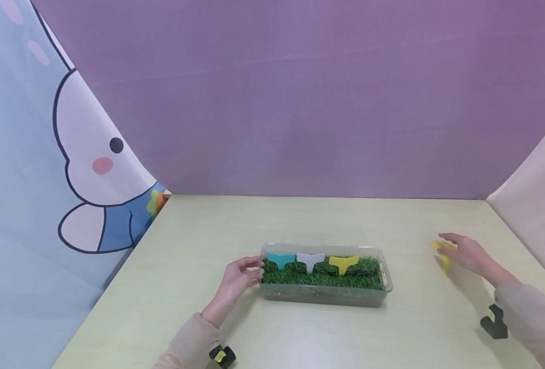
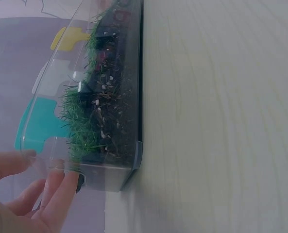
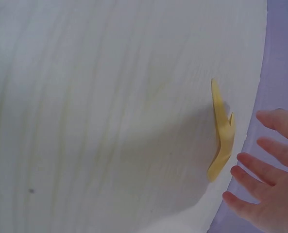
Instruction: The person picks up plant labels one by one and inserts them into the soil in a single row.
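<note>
A clear plastic box (image 1: 320, 294) holds green grass (image 1: 300, 279) over dark soil (image 2: 110, 102). Along the grass stand three T-shaped plant labels: teal (image 1: 281, 260), white (image 1: 310, 261) and yellow (image 1: 343, 264). At the box's left end, my left hand (image 1: 239, 279) rests its fingertips against the clear wall, fingers (image 2: 59, 196) extended. My right hand (image 1: 470, 253) hovers with spread fingers (image 3: 253, 182) beside another yellow plant label (image 3: 224, 141), which lies on the table to the right of the box. In the head view the hand partly covers this label.
The pale wood-grain table (image 1: 337, 338) carries the box near its middle. A purple cloth (image 1: 300, 102) hangs behind the table, a cartoon-printed blue cloth (image 1: 23, 205) at the left and a pale cloth (image 1: 540, 205) at the right.
</note>
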`<state>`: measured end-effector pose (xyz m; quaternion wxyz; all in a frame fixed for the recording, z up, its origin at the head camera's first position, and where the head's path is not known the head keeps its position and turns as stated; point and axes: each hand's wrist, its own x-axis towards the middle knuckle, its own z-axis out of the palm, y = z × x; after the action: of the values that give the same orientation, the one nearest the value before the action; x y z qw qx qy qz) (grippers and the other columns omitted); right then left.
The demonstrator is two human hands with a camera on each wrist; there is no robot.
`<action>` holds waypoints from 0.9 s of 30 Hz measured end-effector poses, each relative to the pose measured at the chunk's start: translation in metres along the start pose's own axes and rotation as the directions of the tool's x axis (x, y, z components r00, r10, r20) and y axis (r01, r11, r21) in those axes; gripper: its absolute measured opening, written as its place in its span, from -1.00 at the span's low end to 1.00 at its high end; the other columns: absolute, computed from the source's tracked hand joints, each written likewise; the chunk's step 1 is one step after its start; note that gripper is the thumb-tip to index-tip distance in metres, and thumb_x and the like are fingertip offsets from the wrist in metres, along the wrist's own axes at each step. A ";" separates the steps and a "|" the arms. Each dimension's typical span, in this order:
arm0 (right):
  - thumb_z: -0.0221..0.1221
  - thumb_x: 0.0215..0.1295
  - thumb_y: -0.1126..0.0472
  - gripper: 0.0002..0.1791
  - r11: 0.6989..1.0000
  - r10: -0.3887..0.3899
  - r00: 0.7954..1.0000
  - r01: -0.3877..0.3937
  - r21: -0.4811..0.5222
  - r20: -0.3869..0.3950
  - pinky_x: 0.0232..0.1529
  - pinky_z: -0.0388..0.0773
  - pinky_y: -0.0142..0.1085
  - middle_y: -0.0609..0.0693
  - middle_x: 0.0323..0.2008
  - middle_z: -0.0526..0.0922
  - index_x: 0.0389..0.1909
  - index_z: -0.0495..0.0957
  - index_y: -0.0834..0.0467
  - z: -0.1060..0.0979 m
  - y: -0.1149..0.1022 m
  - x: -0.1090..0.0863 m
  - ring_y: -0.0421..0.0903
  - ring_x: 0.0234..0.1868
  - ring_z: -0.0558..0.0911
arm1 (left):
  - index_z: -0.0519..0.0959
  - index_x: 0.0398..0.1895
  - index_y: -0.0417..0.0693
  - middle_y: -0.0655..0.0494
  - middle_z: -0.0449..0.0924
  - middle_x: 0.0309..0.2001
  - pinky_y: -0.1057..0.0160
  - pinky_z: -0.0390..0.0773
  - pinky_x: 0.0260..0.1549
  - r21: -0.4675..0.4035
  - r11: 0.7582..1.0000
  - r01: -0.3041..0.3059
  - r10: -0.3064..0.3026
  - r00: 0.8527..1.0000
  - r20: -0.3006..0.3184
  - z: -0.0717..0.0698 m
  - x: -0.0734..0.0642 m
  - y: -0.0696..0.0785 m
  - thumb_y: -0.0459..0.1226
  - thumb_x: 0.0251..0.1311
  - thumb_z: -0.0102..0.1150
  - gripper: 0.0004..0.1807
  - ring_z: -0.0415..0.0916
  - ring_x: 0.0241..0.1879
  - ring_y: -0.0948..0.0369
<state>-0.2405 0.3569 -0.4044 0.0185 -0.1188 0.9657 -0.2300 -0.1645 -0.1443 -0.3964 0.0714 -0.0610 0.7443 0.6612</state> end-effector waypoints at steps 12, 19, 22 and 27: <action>0.06 0.19 0.14 -0.37 0.996 0.093 0.992 -0.092 -0.016 0.083 -0.10 0.25 0.28 0.64 -0.05 0.21 0.00 0.19 0.65 0.006 0.014 0.004 0.52 -0.06 0.23 | 0.37 0.03 -0.41 -0.25 0.47 -0.09 0.16 0.57 -0.21 0.005 1.000 -0.002 0.002 1.000 0.002 0.000 0.001 -0.001 -0.45 0.05 0.08 -0.58 0.52 -0.24 0.09; 0.11 0.12 0.17 -0.36 0.997 0.079 0.994 -0.077 -0.028 0.077 -0.07 0.20 0.30 0.65 -0.07 0.22 -0.06 0.21 0.70 0.007 0.017 0.005 0.54 -0.05 0.21 | 0.38 0.02 -0.41 -0.24 0.48 -0.10 0.15 0.57 -0.21 0.008 1.000 -0.003 0.003 1.000 0.001 -0.001 0.002 -0.002 -0.46 0.04 0.08 -0.59 0.52 -0.25 0.10; 0.12 0.10 0.17 -0.36 0.995 0.087 0.993 -0.083 -0.052 0.082 -0.09 0.23 0.30 0.66 -0.10 0.24 -0.08 0.22 0.70 0.008 0.018 0.005 0.53 -0.09 0.23 | 0.38 0.02 -0.41 -0.24 0.48 -0.11 0.15 0.57 -0.21 0.005 1.000 -0.005 0.005 1.000 -0.001 -0.001 0.002 -0.003 -0.47 0.04 0.08 -0.59 0.52 -0.25 0.11; 0.12 0.09 0.18 -0.39 0.993 0.093 0.993 -0.087 -0.080 0.071 -0.13 0.27 0.28 0.67 -0.17 0.23 -0.12 0.26 0.69 0.008 0.018 0.005 0.51 -0.14 0.26 | 0.38 0.01 -0.42 -0.25 0.48 -0.11 0.15 0.57 -0.20 0.003 1.000 -0.008 0.009 1.000 -0.001 0.000 0.001 -0.002 -0.48 0.03 0.08 -0.59 0.52 -0.25 0.09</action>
<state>-0.2481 0.3677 -0.4194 0.0602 -0.0842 0.9769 -0.1870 -0.1651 -0.1450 -0.3983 0.0682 -0.0582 0.7456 0.6604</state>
